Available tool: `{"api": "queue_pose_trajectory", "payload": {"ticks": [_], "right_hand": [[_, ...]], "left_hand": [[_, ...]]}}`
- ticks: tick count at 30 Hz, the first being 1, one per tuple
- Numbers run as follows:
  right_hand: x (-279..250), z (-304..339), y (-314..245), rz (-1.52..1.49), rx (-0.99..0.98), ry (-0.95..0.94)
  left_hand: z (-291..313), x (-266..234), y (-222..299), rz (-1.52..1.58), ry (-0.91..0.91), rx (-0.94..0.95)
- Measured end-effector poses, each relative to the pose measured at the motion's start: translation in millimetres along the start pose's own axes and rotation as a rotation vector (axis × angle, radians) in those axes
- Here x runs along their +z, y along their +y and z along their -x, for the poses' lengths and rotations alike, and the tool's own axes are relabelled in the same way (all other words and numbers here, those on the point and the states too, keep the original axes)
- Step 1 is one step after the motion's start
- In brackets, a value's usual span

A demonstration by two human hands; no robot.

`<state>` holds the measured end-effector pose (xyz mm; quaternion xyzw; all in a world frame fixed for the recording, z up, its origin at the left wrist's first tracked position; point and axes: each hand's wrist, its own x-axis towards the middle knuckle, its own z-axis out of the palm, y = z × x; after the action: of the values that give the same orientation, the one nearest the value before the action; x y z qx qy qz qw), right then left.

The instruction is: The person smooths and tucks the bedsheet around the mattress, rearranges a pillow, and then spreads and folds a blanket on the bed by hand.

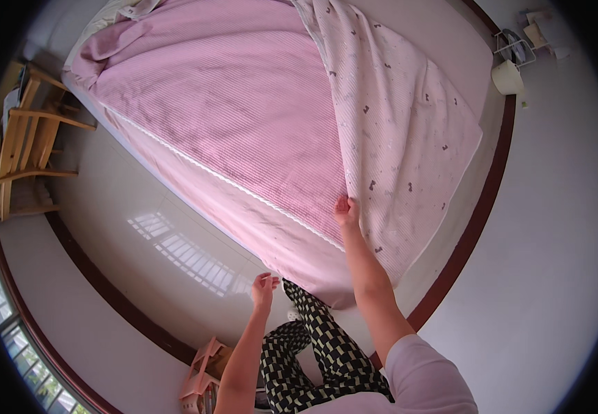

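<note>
A pink striped quilt (pixel 223 103) is spread over the bed. Its right part is folded over, so a paler side (pixel 409 152) with small dark bow prints faces up. My right arm reaches over the bed's near end, and my right hand (pixel 344 210) is closed on the quilt at the edge of this fold. The fingertips are partly hidden. Lower and to the left, my left hand (pixel 264 288) hangs beside the bed's near corner, fingers loosely bent and apart, with nothing seen in them. White trim runs along the quilt's left border.
A wooden chair (pixel 30 141) stands at the far left. Near my left forearm is a pink shelf unit (pixel 201 376). At the far right, a cream bin (pixel 507 78) sits by the wall. Tiled floor (pixel 126 193) lies left of the bed; a window (pixel 26 352) is at lower left.
</note>
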<state>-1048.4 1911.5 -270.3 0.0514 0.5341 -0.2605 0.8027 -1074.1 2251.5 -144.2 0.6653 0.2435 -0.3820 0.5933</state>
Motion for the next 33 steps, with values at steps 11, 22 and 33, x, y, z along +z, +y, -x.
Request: {"api": "queue_pose_trajectory", "payload": {"ticks": [11, 22, 33], "right_hand": [[30.8, 41.8, -16.7, -0.339, -0.195, -0.323], [43.2, 64.2, -3.2, -0.294, -0.13, -0.205], [2.6, 96.6, 7.7, -0.16, -0.271, 0.132]], "left_hand": [[-126.3, 126.0, 126.8, -0.058, -0.367, -0.025], [-213.5, 250.2, 154.9, 0.027, -0.578, -0.266], [-270.1, 328.2, 291.3, 0.292, -0.729, -0.132]]}}
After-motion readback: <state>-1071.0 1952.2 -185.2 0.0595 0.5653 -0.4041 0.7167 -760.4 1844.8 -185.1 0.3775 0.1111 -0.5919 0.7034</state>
